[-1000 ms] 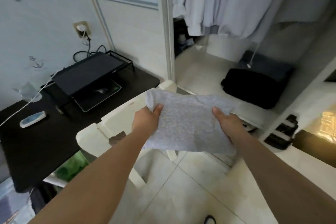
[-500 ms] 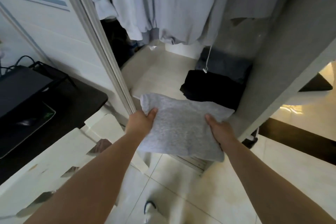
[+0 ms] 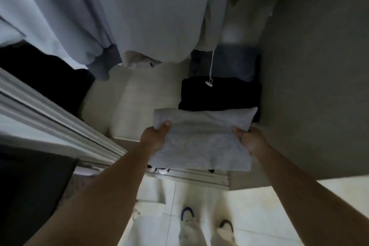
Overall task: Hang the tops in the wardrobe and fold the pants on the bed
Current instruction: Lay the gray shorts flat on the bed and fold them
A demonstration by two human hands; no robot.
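Down by the person's feet point(image 3: 207, 223) lies pale tiled floor point(image 3: 259, 215). Higher, the left hand point(image 3: 154, 138) and right hand point(image 3: 250, 141) each take a side edge of the folded grey pants point(image 3: 199, 142), thumbs on top, fingers curled under, holding them level above the wardrobe's sill. Just beyond that grip sits a folded black garment point(image 3: 219, 94) on the wardrobe floor point(image 3: 139, 96); behind it, folded blue cloth point(image 3: 233, 60). Above hang pale tops point(image 3: 139, 10).

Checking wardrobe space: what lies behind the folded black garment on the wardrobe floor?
A folded blue garment lies behind the folded black garment. Hanging pale tops cover its far edge and whatever sits farther back.
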